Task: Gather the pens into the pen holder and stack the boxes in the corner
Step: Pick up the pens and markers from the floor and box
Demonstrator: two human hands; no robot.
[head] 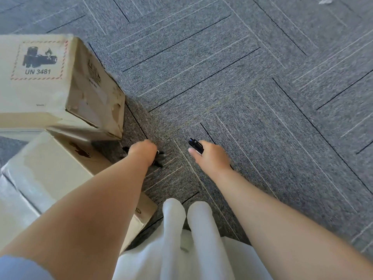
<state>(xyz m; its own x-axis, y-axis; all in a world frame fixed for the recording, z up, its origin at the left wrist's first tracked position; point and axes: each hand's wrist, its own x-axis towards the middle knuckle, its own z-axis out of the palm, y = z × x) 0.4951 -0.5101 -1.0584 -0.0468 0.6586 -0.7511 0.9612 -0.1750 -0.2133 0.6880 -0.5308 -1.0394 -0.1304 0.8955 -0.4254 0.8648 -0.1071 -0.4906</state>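
Pens (195,146), black, jut from the right hand (210,156), whose grip is curled round them above the grey carpet (262,77). The left hand (143,151) is down on other dark pens (159,161) lying on the carpet; its fingers are hidden, so I cannot tell its grip. Just left stand a labelled box (50,81) and a nearer box (60,174).

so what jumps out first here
Two bare arms reach down to the grey carpet: the right hand grips a bunch of black pens, and the left hand closes over more pens lying by the boxes. At the left, a cardboard box with a UN 3481 label sits next to a second box.
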